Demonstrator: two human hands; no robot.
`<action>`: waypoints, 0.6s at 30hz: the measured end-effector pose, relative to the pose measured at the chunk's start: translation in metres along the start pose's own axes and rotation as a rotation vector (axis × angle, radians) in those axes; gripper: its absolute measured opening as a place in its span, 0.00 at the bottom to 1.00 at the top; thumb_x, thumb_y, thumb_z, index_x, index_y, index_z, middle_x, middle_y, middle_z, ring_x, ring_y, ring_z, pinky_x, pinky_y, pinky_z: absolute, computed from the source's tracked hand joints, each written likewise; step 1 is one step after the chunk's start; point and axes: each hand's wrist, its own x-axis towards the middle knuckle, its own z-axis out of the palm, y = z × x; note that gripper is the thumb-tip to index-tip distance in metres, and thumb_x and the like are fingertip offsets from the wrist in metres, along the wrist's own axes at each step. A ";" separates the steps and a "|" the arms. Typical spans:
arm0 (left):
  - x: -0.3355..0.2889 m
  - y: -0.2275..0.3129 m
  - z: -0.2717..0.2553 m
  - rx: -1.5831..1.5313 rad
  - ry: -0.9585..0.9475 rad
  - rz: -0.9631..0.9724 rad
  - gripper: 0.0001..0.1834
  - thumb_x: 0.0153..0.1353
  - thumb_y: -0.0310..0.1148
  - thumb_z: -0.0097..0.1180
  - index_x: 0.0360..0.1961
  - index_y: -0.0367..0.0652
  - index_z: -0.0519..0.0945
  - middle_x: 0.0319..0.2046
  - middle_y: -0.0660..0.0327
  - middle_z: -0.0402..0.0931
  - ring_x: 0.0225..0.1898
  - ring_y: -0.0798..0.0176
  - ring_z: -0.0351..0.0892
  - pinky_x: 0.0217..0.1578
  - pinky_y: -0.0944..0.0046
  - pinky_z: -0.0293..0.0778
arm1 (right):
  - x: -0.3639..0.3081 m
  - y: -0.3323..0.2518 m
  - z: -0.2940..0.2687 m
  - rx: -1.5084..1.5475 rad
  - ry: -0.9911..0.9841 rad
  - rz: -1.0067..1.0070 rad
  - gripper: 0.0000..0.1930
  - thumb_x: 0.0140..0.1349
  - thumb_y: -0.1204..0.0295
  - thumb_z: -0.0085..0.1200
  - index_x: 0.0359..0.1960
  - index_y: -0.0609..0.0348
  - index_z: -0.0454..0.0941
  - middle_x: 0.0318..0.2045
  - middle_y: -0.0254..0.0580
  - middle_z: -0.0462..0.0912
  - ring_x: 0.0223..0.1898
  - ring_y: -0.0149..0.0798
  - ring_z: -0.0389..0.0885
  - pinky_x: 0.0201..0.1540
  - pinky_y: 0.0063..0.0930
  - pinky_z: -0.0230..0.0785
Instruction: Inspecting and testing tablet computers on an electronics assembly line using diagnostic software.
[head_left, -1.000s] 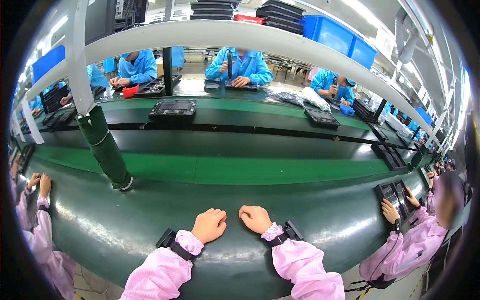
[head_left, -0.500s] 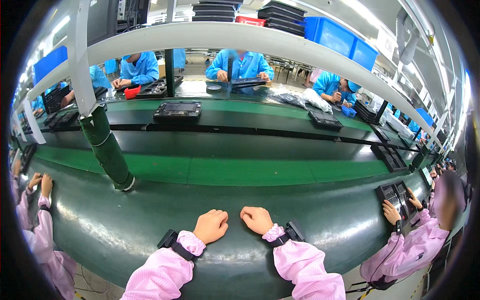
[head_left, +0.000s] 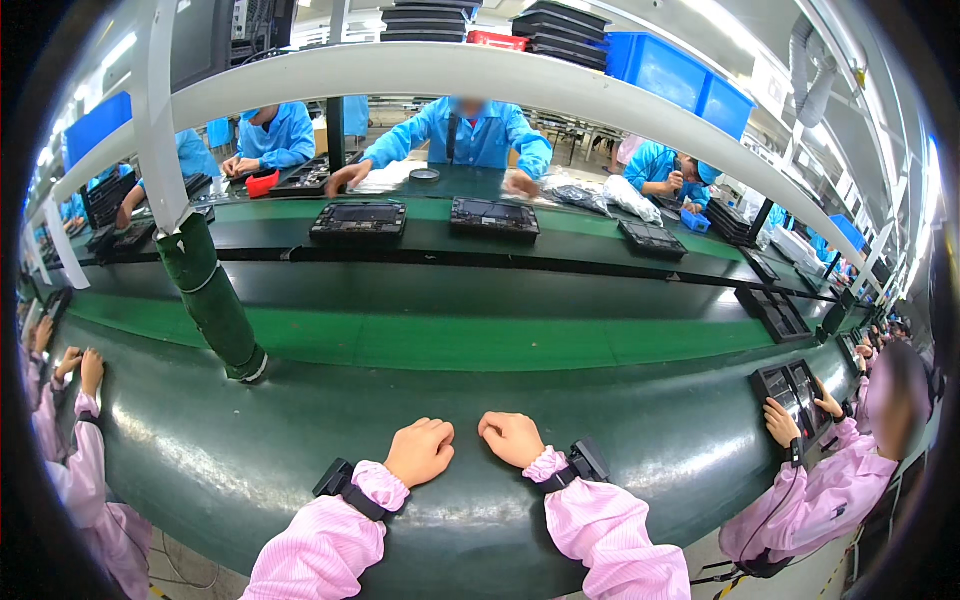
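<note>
My left hand [head_left: 420, 452] rests palm down on the green work table [head_left: 330, 425], its fingers curled in loosely. My right hand [head_left: 511, 440] lies across from it, also curled, with a small gap of bare table between the two. No object shows in either hand, and the undersides of the fingers are hidden. Pink striped sleeves cover both my forearms, and a dark band with a black block sits at each wrist.
A green-wrapped post [head_left: 215, 295] rises at left. Beyond lie black device housings [head_left: 359, 221], [head_left: 495, 217], [head_left: 652, 238] on the far strip. A black frame [head_left: 773, 315] lies at right, near a neighbour holding a black tray [head_left: 790, 393]. Across, people in blue work.
The person across has set a black device housing down on the far strip and now has both arms spread apart. My hands have stayed in place.
</note>
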 end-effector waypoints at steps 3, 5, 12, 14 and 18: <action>-0.001 -0.001 0.000 -0.002 -0.005 -0.007 0.03 0.44 0.29 0.52 0.22 0.43 0.71 0.20 0.61 0.71 0.27 0.56 0.72 0.27 0.57 0.68 | 0.000 -0.004 0.000 0.019 0.005 0.004 0.07 0.53 0.69 0.45 0.26 0.54 0.76 0.24 0.44 0.80 0.28 0.49 0.78 0.30 0.38 0.69; -0.001 0.000 -0.001 -0.003 -0.003 -0.013 0.03 0.44 0.29 0.52 0.22 0.43 0.71 0.20 0.61 0.71 0.27 0.56 0.72 0.28 0.57 0.68 | 0.000 -0.004 0.000 0.017 0.005 0.004 0.07 0.53 0.69 0.45 0.26 0.54 0.76 0.24 0.44 0.80 0.28 0.49 0.78 0.30 0.38 0.69; 0.001 0.001 -0.001 -0.006 -0.016 -0.018 0.03 0.44 0.29 0.52 0.21 0.43 0.71 0.20 0.61 0.71 0.27 0.56 0.72 0.28 0.57 0.68 | -0.001 -0.003 -0.005 0.042 -0.015 0.028 0.07 0.53 0.70 0.45 0.26 0.54 0.76 0.24 0.44 0.79 0.28 0.49 0.78 0.30 0.39 0.69; 0.000 0.001 0.000 -0.010 -0.007 -0.026 0.03 0.44 0.29 0.51 0.22 0.43 0.71 0.20 0.61 0.71 0.27 0.56 0.72 0.28 0.57 0.68 | -0.001 -0.003 -0.003 0.035 -0.007 0.025 0.07 0.53 0.70 0.46 0.26 0.54 0.76 0.24 0.44 0.79 0.28 0.48 0.78 0.30 0.38 0.69; 0.001 0.002 0.001 -0.008 -0.011 -0.024 0.03 0.44 0.29 0.51 0.22 0.43 0.71 0.20 0.61 0.71 0.27 0.56 0.72 0.28 0.57 0.68 | -0.002 0.000 -0.001 0.065 0.055 -0.009 0.06 0.51 0.72 0.47 0.27 0.56 0.76 0.17 0.44 0.76 0.20 0.43 0.75 0.25 0.34 0.65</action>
